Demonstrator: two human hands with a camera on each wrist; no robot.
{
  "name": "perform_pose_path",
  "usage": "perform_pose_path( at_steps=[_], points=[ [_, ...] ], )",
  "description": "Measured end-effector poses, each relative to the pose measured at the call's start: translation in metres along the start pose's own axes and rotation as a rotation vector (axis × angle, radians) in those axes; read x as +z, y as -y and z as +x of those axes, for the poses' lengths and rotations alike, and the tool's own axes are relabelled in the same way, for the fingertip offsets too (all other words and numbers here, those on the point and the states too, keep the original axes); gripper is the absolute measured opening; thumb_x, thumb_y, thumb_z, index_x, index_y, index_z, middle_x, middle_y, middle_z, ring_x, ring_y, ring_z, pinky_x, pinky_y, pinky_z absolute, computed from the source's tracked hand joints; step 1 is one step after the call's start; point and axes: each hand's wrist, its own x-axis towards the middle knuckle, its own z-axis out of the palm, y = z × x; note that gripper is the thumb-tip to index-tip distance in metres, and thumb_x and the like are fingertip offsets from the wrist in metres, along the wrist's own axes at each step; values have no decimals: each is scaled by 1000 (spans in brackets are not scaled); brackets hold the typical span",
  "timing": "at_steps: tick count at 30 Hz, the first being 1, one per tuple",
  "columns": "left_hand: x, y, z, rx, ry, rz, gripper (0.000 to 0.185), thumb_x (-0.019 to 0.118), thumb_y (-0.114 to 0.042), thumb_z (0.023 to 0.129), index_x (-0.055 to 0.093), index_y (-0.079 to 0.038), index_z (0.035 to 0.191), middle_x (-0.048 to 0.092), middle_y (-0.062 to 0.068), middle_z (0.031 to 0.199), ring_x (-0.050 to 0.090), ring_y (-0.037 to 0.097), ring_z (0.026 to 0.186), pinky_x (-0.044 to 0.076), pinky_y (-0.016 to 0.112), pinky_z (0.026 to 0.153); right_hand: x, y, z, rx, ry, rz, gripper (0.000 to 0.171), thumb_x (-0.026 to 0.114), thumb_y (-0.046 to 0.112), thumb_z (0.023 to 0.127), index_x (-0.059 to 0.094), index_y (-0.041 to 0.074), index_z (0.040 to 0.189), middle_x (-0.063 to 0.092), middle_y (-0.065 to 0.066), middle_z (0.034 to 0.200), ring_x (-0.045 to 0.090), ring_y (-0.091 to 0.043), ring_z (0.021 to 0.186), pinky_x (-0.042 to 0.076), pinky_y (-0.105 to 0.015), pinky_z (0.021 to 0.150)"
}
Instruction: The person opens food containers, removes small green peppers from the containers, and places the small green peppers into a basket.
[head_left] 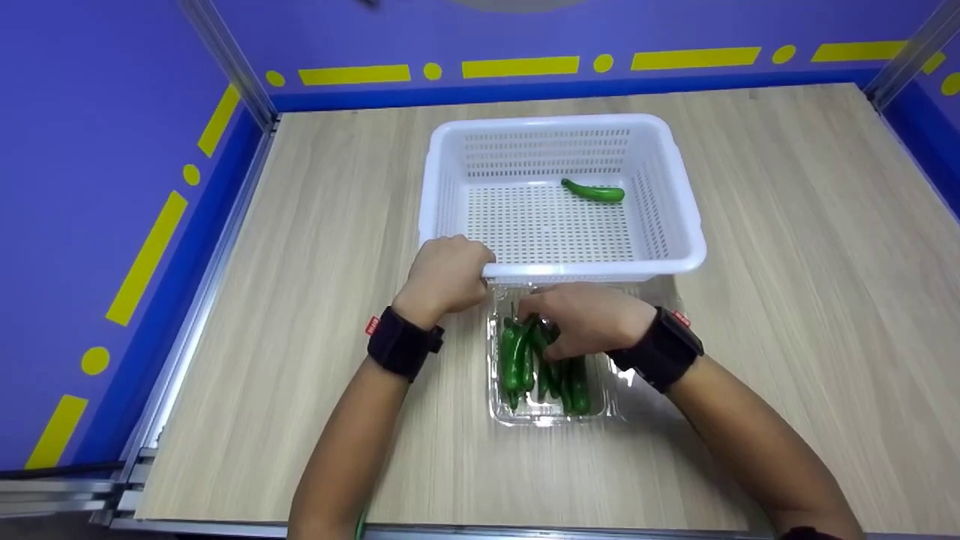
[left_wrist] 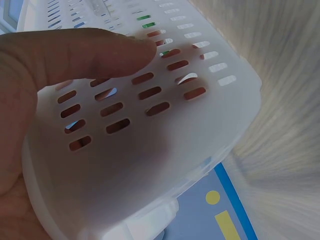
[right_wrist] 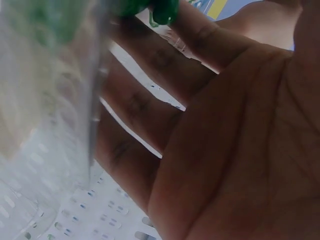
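Head view: left hand gripping near-left rim of white perforated plastic basket; right hand pinching green peppers in clear plastic tray, just near of basket on wooden surface.

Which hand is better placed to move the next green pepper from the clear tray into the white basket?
The right. The right hand already reaches into the clear tray among the green peppers, while the left hand grips the white basket rim.
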Motion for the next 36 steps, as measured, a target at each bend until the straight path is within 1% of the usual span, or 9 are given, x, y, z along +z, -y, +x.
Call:
perform_pose_path(
  at_steps=[5,12,17,20,23,28,31,36],
  points=[
    [-1,-1,1,-5,3,4,11,64,-6,78,68,-16,75,62,-2,68,57,20,63,50,41,59,-1,0,-1,-9,-14,-4,47,84,24,77,67,14,120,70,-2,109,62,-16,85,55,-38,82],
    [-1,-2,1,4,-2,18,12,61,-4,76,64,-16,72,57,-3,66,53,19,62,50,43,58,-1,-1,-3,-26,-37,7,47,84,21,74,67,13,117,68,-2,105,60,-16,82,53,-37,78],
    [0,-2,1,3,-3,12,12,61,-4,75,63,-16,71,56,-3,66,52,20,62,50,43,58,-2,-1,-4,-9,-25,26,49,84,22,75,67,15,121,68,-2,109,61,-17,86,54,-38,81],
    [-1,-2,1,1,0,13,12,62,-5,75,64,-15,71,58,-2,66,53,20,62,50,42,59,-4,0,-5,2,-22,31,48,84,22,76,66,16,120,66,-1,111,61,-17,87,53,-38,81],
    [-1,-1,2,-2,2,16,11,63,-6,76,66,-16,73,61,-1,68,55,21,63,49,42,59,-6,2,-7,5,-23,33,48,86,24,75,66,16,117,64,0,111,59,-17,87,52,-37,82],
    [0,-1,2,-3,3,18,9,64,-8,77,68,-16,75,64,-1,69,58,22,64,50,43,59,-9,5,-10,18,-19,26,50,88,31,73,64,17,115,62,2,114,57,-15,89,52,-35,83],
    [0,0,1,1,0,17,11,63,-7,77,64,-16,72,60,-1,68,58,22,64,50,43,60,-10,5,-10,27,-10,15,51,88,36,73,63,18,114,63,3,115,57,-14,89,51,-34,81],
    [0,1,0,5,-2,13,14,60,-4,76,60,-16,69,56,-2,66,56,21,64,50,43,60,-11,5,-9,34,1,13,48,87,40,74,63,19,110,63,4,111,58,-13,86,51,-34,79]
  ],
)
